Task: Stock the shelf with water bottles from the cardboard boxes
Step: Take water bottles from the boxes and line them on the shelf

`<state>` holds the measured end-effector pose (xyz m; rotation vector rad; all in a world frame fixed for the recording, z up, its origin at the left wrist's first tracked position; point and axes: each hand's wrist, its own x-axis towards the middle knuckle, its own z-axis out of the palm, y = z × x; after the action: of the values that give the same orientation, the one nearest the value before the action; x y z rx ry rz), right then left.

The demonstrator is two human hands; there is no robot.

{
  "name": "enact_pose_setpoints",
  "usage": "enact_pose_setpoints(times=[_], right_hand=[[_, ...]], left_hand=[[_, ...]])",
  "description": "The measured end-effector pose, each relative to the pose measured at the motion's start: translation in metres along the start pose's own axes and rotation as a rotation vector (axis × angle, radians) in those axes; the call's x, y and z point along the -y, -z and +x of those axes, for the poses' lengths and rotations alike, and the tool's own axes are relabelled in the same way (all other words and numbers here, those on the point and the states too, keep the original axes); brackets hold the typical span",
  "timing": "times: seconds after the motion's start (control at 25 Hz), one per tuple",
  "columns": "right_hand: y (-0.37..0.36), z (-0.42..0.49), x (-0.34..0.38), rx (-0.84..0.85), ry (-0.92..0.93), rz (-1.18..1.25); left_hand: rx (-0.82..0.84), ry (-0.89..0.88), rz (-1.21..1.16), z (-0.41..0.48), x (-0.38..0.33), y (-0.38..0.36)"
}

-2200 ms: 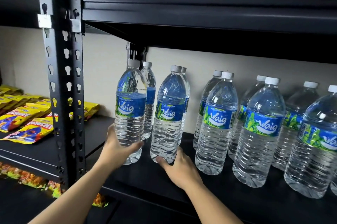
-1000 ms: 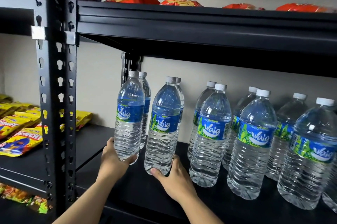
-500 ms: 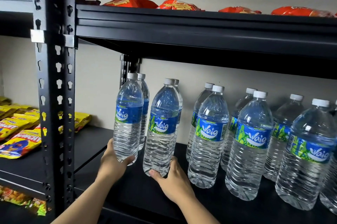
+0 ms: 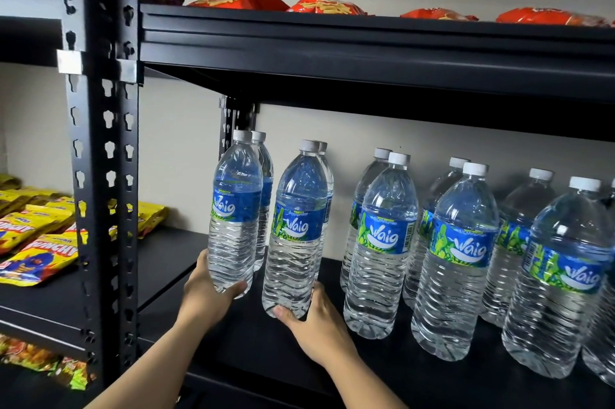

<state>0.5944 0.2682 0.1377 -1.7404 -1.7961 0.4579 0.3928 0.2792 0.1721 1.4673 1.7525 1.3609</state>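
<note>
My left hand [image 4: 208,297] grips the base of a clear water bottle [image 4: 234,209] with a blue label, upright at the left end of the black shelf [image 4: 382,372]. Beside it, my right hand [image 4: 317,322] grips the base of a second water bottle [image 4: 298,225]. Behind each of these stands another bottle. To the right, several more bottles [image 4: 456,259] stand in two rows along the shelf. No cardboard box is in view.
A black upright post [image 4: 103,175] stands at the left of the shelf. Yellow snack packets [image 4: 36,242] lie on the neighbouring shelf. Red snack bags [image 4: 326,4] sit on the upper shelf [image 4: 366,42], which hangs low over the bottle caps.
Both hands have kept their hold on the two bottles and shifted them slightly back and left on the shelf. The camera has tilted up a little.
</note>
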Motion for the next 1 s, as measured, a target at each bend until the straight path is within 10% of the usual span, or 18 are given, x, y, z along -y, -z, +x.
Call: enact_pose_setpoints(times=[0.4,0.68,1.0], right_hand=[[0.011,-0.014,0.013,-0.048,-0.051,-0.107],[0.012,-0.057,0.022,0.056,-0.043,-0.366],[0.035,-0.149,0.0,0.133,0.198,-0.44]], left_hand=[[0.144,0.117,0.262,-0.01,0.002,0.01],[0.154,-0.154,0.69,-0.069,0.025,0.008],[0.407,-0.218,0.613,-0.142,0.016,0.024]])
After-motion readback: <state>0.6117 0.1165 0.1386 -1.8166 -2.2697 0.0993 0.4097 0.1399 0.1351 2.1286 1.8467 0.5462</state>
